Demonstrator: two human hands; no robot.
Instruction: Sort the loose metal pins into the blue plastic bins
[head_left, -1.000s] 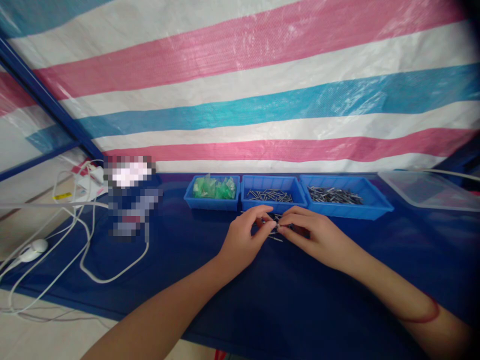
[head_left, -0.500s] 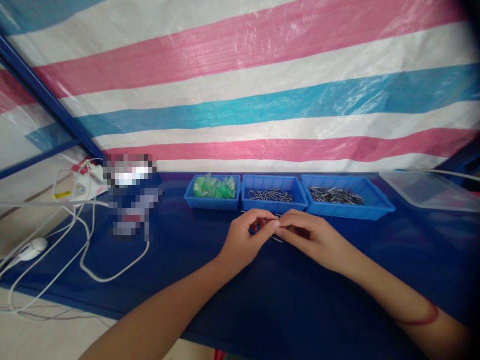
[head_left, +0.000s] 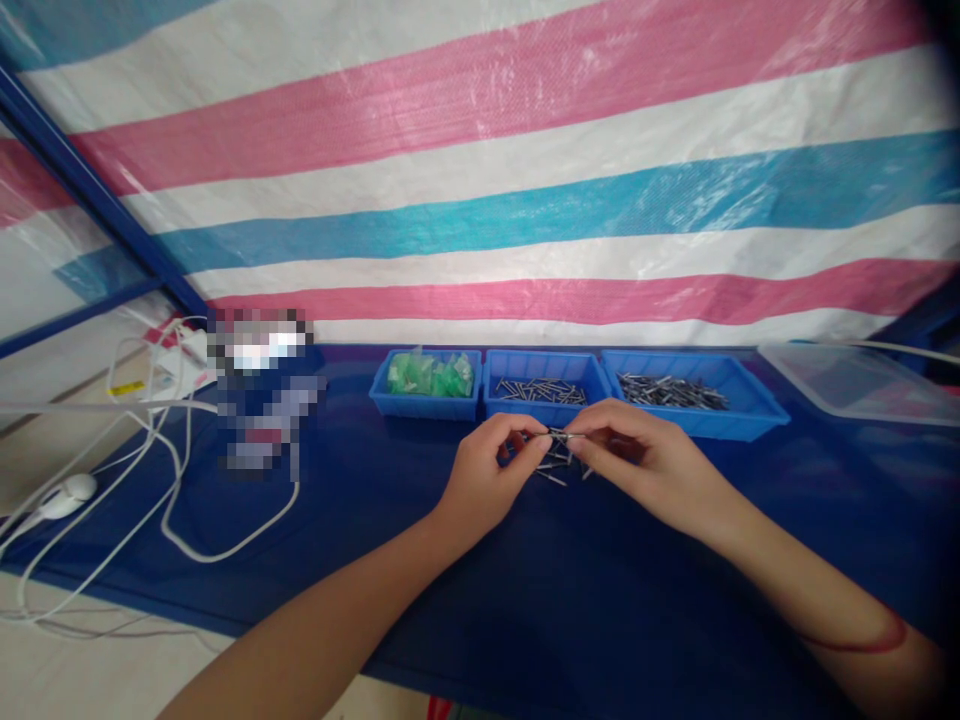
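Observation:
My left hand is closed in a pinch, with thumb and forefinger on one end of a thin metal pin. Facing it, my right hand pinches the other end, so the pin lies level across the small gap between my fingertips. Whether it is one piece or two joined end to end, I cannot make out. Several loose metal pins lie on the blue table just below and behind the fingers, partly hidden by them.
Along the back stand three blue bins: one with green plastic bags, a middle bin with nail-like pins, and a longer bin with more metal pieces. A clear plastic lid lies right. White cables and a blurred-out object are left.
My right hand has shifted slightly right and up, away from my left. The fingertips, close together before, are now apart with the metal pin showing between them.

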